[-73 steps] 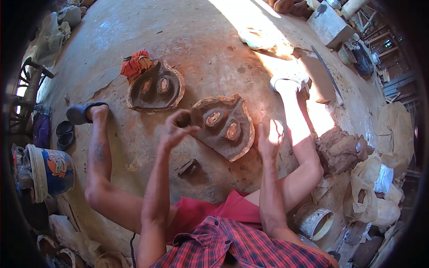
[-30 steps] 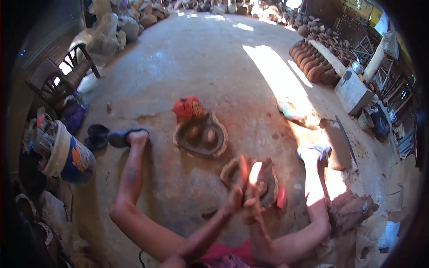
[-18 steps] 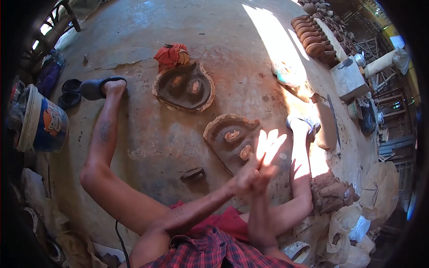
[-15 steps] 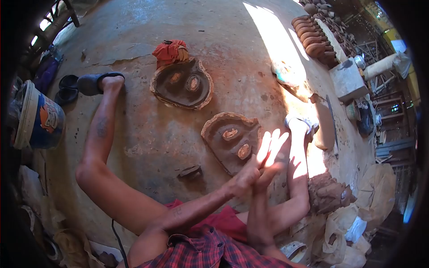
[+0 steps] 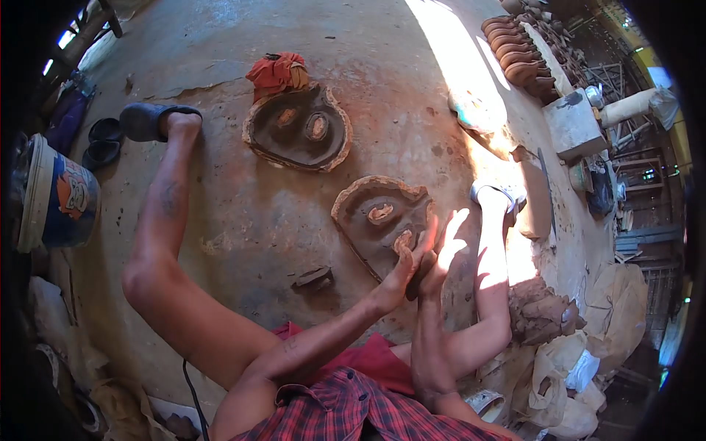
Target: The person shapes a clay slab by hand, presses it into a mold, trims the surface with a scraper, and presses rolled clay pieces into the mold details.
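Evidently both palms are needed for the small dark lump (image 5: 414, 287), which looks like clay: it sits between the left hand (image 5: 396, 278) and the right hand (image 5: 440, 259), low between the heels of the palms. Neither hand is clenched; the fingers are straight and raised, so the lump seems held by flat pressure from two sides rather than by curled fingers, though its far side is hidden. Just beyond them, the near mould (image 5: 340, 206) lies on the floor (image 5: 243, 220) between the spread left leg (image 5: 162, 213) and right leg (image 5: 491, 290), a position that keeps its dark-lined hollow and two pale raised ovals within easy reach; the hands overlap its right lower edge in view. A matching far mould (image 5: 294, 164) rests further out, apart from it, perhaps to leave working room, with a bunched red cloth (image 5: 276, 73) against its far rim. The heap of brown clay (image 5: 540, 312) lies beside the right knee, probably there to be handy for the right hand. A dark block (image 5: 314, 279) rests on the floor, nearer the body, presumably also kept within reach.
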The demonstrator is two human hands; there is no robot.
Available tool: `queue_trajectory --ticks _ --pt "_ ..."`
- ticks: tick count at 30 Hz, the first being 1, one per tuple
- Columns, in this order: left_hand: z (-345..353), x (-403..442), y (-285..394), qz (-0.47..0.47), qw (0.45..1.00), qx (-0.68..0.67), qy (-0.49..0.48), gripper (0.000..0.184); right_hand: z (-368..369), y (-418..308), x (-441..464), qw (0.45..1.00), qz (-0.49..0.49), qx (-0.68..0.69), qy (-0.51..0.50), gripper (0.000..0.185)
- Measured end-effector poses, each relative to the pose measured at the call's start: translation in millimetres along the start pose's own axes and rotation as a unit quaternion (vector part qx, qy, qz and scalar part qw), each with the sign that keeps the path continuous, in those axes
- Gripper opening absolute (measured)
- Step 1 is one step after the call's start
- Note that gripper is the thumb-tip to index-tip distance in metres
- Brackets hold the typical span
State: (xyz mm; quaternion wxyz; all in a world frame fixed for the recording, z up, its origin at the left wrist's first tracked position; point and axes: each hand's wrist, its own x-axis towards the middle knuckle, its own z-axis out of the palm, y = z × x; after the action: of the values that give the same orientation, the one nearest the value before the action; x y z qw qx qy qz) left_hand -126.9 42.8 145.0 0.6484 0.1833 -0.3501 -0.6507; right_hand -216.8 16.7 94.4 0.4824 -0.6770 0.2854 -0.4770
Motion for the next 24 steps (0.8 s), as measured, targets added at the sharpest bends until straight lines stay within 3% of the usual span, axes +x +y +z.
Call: queue_trajectory --ticks 3,4,6,10,12,14,17,21,24 --pt "-10 20 4 0.006 0.994 -0.053 0.094 0.109 7 10 12 0.994 0.006 0.107 0.001 0.068" --pt "-11 19 3 -0.001 0.987 -0.081 0.138 0.111 27 -22 14 1.000 -0.007 0.015 0.003 0.083" --pt "-13 7 -1 -0.009 0.993 -0.083 0.084 0.110 25 -16 9 0.997 -0.021 -0.076 0.009 0.100" --pt "-22 16 -11 0.020 1.000 -0.002 -0.020 0.102 15 -21 27 0.996 -0.008 -0.085 0.036 0.094" --pt "-12 18 4 -0.012 0.983 -0.094 0.157 0.111 34 -55 14 0.990 -0.031 -0.137 0.002 0.090" --pt "-28 7 -22 -0.052 0.979 -0.125 0.151 0.112 33 -50 16 0.990 -0.026 -0.140 0.008 0.087" --pt "-20 3 -10 0.018 0.995 -0.093 0.018 0.101 4 -3 35 0.992 0.024 -0.086 0.084 0.083" --pt "-25 11 -10 0.038 0.991 -0.094 0.090 0.099 41 -57 17 0.985 -0.026 -0.170 0.024 0.077" --pt "-30 8 -15 0.040 0.994 -0.075 0.071 0.091 28 -25 37 0.984 0.029 -0.148 0.097 0.072"
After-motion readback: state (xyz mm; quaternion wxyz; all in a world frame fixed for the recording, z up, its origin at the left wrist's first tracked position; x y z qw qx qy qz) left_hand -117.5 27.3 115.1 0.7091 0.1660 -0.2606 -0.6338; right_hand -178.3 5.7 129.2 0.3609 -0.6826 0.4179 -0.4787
